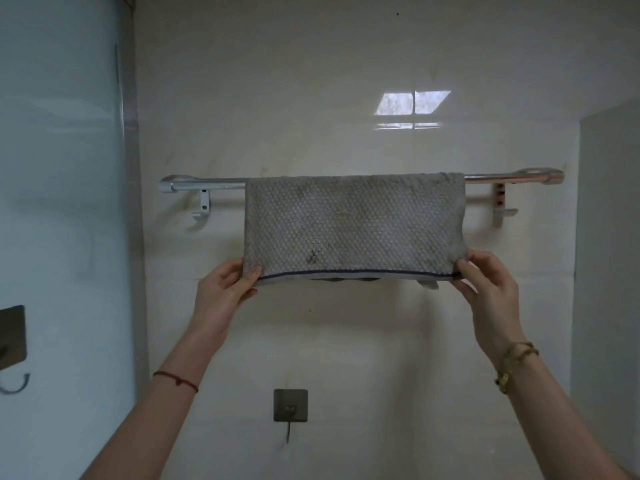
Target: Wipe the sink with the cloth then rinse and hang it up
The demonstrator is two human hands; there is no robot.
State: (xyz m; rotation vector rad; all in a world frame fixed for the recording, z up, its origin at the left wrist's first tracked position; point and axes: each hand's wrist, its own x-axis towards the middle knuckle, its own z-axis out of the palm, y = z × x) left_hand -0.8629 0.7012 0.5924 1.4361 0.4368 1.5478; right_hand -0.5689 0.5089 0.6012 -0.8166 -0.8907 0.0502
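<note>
At the centre of the frame, the left hand (225, 289) pinches the lower left corner of the cloth (353, 223), and the right hand (488, 289) pinches its lower right corner. The cloth hangs folded over the towel rail (207, 184). It looks soft, light and limp, probably damp, so the corners are good holds. Behind is a glossy tiled wall (346, 81); a hook (290, 407) sits lower centre.

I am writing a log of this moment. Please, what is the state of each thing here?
cloth: draped over the rail, stained, lower corners held
towel rail: mounted on wall, carrying the cloth
left hand: pinching lower left corner
right hand: pinching lower right corner
wall hook: empty
</note>
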